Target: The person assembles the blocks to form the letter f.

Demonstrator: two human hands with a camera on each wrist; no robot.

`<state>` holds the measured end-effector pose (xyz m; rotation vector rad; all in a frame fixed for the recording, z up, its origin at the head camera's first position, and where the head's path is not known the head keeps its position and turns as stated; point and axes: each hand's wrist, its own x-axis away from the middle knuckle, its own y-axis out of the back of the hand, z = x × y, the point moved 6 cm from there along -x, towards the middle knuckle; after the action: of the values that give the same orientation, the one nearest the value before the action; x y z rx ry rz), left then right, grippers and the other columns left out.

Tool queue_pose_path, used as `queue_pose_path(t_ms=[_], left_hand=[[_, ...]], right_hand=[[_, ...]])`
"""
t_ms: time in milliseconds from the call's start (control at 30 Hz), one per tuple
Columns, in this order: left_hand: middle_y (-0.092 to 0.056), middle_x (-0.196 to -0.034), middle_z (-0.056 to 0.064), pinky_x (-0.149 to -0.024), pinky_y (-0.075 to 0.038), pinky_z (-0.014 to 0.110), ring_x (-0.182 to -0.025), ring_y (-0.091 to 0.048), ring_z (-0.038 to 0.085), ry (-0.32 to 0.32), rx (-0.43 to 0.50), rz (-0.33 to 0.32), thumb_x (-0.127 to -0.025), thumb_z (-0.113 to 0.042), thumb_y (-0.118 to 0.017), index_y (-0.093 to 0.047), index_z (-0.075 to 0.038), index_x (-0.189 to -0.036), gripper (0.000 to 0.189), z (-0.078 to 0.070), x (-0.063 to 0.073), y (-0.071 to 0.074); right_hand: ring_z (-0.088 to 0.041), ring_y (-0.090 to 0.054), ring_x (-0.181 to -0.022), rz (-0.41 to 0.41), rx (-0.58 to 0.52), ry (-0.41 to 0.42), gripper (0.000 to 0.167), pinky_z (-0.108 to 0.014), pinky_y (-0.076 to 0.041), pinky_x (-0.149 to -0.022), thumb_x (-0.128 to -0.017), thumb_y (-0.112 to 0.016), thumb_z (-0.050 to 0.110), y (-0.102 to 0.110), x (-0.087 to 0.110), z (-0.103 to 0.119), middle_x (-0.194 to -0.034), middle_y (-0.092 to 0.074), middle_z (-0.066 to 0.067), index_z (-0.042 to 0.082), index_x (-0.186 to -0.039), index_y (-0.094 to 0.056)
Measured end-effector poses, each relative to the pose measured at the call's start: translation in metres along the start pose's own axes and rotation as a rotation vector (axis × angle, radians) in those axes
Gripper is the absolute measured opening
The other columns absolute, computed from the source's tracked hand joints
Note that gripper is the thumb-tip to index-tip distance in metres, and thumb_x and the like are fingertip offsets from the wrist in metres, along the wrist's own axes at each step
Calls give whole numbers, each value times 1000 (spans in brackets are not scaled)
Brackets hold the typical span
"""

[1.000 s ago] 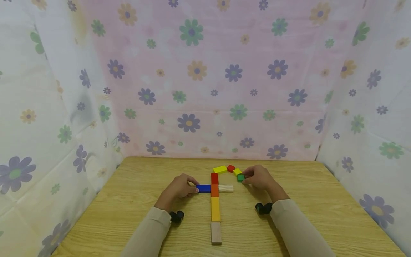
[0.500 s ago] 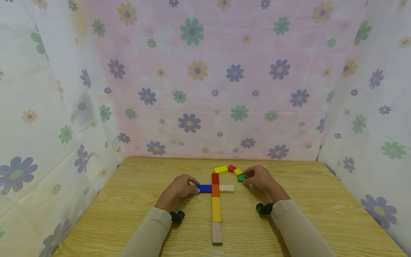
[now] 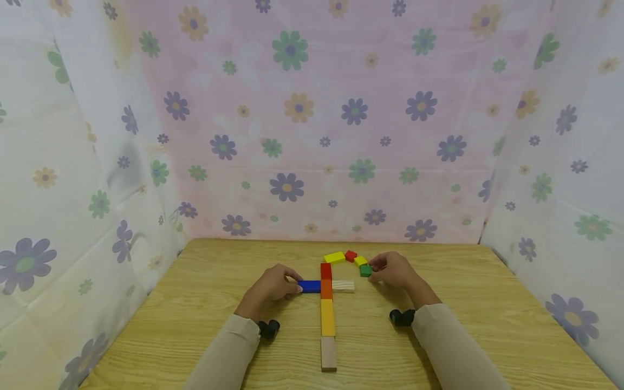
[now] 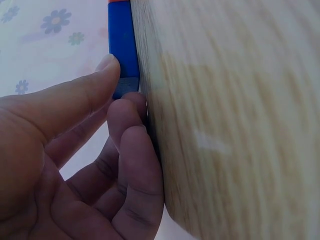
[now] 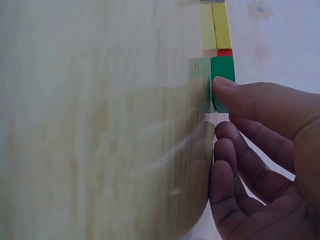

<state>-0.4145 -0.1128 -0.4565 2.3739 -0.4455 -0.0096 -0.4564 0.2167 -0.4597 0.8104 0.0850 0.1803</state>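
Note:
My left hand [image 3: 274,283] pinches the outer end of a blue block [image 3: 310,286] between thumb and fingers. In the left wrist view the thumb presses the side of that blue block [image 4: 122,42], and the other fingers curl beneath its end. The block's inner end meets an orange block [image 3: 326,289]. My right hand [image 3: 396,270] has thumb and index finger at a small green block [image 3: 365,271]. The right wrist view has the thumb on the green block [image 5: 223,70]; the index fingertip's contact is hidden. A small yellow block [image 3: 360,261] adjoins the green one.
A red block [image 3: 326,271], the orange one, an amber block [image 3: 327,317] and a plain wood block [image 3: 329,353] form a column. A pale block [image 3: 343,286] extends right. A yellow block [image 3: 335,257] and small red block [image 3: 351,255] curve behind. Floral cloth [image 3: 312,200] surrounds the wooden table [image 3: 219,336].
My right hand has shifted very slightly rightward at the green block. The left hand and the blocks keep their places.

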Motion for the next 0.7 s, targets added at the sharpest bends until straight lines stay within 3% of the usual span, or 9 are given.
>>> queue_pose_path(t_ms=[700], left_hand=[[-71, -74, 4, -63, -53, 31, -65, -62, 17, -30, -10, 17, -95, -21, -76, -77, -13, -120, 26, -5, -5, -1]], right_hand=[[-21, -65, -102, 13, 4, 37, 42, -46, -55, -95, -86, -86, 19, 8, 9, -7, -112, -71, -7, 6, -123, -72]])
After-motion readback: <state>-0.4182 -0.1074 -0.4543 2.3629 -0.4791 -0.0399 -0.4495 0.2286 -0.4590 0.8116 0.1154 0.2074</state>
